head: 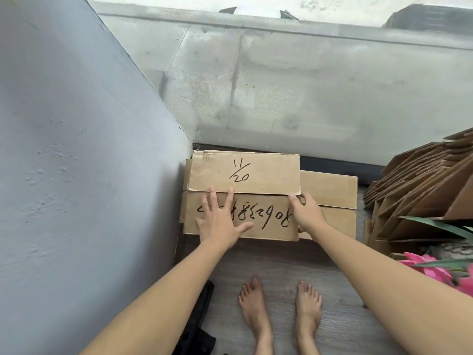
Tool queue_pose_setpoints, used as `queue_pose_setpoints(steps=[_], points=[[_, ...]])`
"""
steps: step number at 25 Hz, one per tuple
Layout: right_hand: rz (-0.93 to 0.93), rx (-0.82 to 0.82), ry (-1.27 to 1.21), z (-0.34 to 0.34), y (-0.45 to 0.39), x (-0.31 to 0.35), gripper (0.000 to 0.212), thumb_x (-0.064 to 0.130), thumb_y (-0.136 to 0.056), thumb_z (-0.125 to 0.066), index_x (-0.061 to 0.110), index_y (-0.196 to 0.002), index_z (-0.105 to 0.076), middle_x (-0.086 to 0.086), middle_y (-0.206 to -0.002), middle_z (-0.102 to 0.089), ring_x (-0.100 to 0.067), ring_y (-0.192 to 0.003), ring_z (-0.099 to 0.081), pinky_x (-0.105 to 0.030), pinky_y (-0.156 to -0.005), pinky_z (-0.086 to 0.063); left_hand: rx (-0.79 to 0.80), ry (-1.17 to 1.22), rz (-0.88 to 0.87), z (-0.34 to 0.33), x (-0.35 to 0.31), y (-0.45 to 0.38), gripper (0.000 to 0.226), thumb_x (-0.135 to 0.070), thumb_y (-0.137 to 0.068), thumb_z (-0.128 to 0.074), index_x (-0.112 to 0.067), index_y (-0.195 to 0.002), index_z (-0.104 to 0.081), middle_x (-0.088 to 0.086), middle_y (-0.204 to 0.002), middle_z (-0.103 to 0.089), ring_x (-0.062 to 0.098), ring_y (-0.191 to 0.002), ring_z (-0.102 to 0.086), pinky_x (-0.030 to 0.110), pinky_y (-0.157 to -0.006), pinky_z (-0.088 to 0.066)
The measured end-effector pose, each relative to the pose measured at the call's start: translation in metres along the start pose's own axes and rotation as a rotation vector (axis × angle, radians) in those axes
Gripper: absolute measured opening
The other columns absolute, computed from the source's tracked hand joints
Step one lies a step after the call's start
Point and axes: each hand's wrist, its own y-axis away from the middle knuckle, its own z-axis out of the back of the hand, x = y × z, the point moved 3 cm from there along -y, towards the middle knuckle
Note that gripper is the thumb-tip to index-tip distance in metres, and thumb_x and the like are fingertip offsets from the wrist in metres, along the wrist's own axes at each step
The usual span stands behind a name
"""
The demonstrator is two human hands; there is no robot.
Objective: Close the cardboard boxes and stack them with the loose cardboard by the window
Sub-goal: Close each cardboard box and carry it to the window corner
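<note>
The top box (pixel 243 196) is closed and stacked at twelve o'clock, pressed flat by the open left hand (pixel 220 221) and gripped at its edge by the right hand (pixel 305 213); loose cardboard (pixel 419 190) at three o'clock is left.

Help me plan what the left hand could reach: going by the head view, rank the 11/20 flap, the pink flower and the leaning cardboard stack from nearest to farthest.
1. 11/20 flap, touching the left hand's fingertips.
2. Leaning cardboard stack, far right.
3. Pink flower, lower right corner.

floor (pixel 279 267): grey wood planks | on it: lower cardboard box (pixel 330 190), loose cardboard pile (pixel 414 190), bare feet (pixel 256 303)
</note>
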Motion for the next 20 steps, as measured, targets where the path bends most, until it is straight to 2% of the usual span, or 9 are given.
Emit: queue_pose_setpoints(steps=[4,8,10,13,17,20], points=[[0.008,0.009,0.007,-0.009,0.002,0.010,0.043,0.050,-0.098,-0.049,0.029,-0.135,-0.049,-0.008,-0.124,-0.062,-0.034,-0.115,-0.059,-0.055,-0.092,-0.053,0.018,-0.082,0.002,-0.002,0.020,-0.009,0.119,-0.075,-0.074,-0.066,-0.046,-0.155,0.016,0.003,-0.165,0.026,0.033,-0.154,0.008,0.061,-0.111,-0.035],[0.022,0.094,-0.040,-0.031,0.008,0.024,0.043,0.042,-0.098,-0.054,0.030,-0.138,-0.046,-0.005,-0.119,-0.060,-0.031,-0.108,-0.061,-0.054,-0.078,-0.060,-0.002,-0.073,0.017,0.008,0.053,-0.020,0.120,-0.066,-0.073,-0.074,-0.048,-0.155,0.013,-0.001,-0.165,0.023,0.030,-0.154,0.007,0.061,-0.112,-0.035],[0.027,0.132,-0.059,-0.041,0.009,0.027,0.048,0.041,-0.097,-0.056,0.030,-0.142,-0.043,-0.005,-0.125,-0.059,-0.031,-0.112,-0.060,-0.054,-0.082,-0.059,0.003,-0.074,0.019,0.012,0.064,-0.023,0.120,-0.062,-0.073,-0.076,-0.048,-0.155,0.011,-0.001,-0.165,0.023,0.030,-0.154,0.006,0.061,-0.112,-0.035],[0.025,0.160,-0.023,-0.044,0.013,0.028,0.059,0.042,-0.096,-0.059,0.029,-0.149,-0.036,-0.006,-0.139,-0.055,-0.030,-0.124,-0.054,-0.054,-0.096,-0.052,0.010,-0.089,0.011,0.014,0.069,-0.023,0.120,-0.060,-0.074,-0.077,-0.047,-0.156,0.010,0.000,-0.166,0.021,0.031,-0.154,0.005,0.060,-0.111,-0.035],[0.116,0.103,0.352,-0.031,0.029,0.028,0.074,0.055,-0.095,-0.053,0.021,-0.155,-0.026,-0.010,-0.147,-0.050,-0.032,-0.135,-0.046,-0.044,-0.107,-0.041,-0.046,-0.156,-0.014,0.020,0.059,-0.012,0.116,-0.065,-0.078,-0.071,-0.038,-0.158,0.008,0.006,-0.167,0.015,0.032,-0.154,0.002,0.060,-0.114,-0.032],[0.181,0.030,0.566,-0.003,0.064,0.029,0.073,0.059,-0.095,-0.049,0.021,-0.154,-0.027,-0.010,-0.145,-0.051,-0.032,-0.132,-0.048,-0.042,-0.104,-0.039,-0.085,-0.241,-0.085,0.034,0.041,0.013,0.108,-0.065,-0.085,-0.065,-0.029,-0.160,0.004,0.009,-0.167,0.007,0.032,-0.154,-0.003,0.055,-0.116,-0.029]])
